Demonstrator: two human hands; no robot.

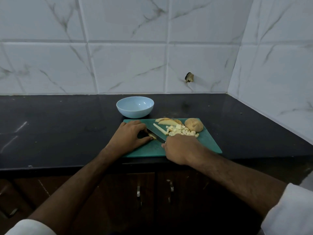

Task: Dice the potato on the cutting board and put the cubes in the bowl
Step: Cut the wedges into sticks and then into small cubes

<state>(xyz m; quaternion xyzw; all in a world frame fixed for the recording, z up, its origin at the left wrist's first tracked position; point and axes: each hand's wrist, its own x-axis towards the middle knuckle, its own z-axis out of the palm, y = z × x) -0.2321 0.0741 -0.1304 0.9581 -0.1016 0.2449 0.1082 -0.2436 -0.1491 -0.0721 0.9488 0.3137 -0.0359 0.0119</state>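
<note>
Potato half (194, 125), wedges (166, 121) behind cubes (182, 131); bowl (135, 106) beyond board (206, 143).

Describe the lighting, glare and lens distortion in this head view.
Head view: dim, cool light; the black counter shows faint streaky glare at its left; wide-angle bending curves the wall tiles and counter edge; the bowl carries a small highlight; the cabinets below sink into shadow; the cubes and knife blade look soft rather than crisp.
</note>
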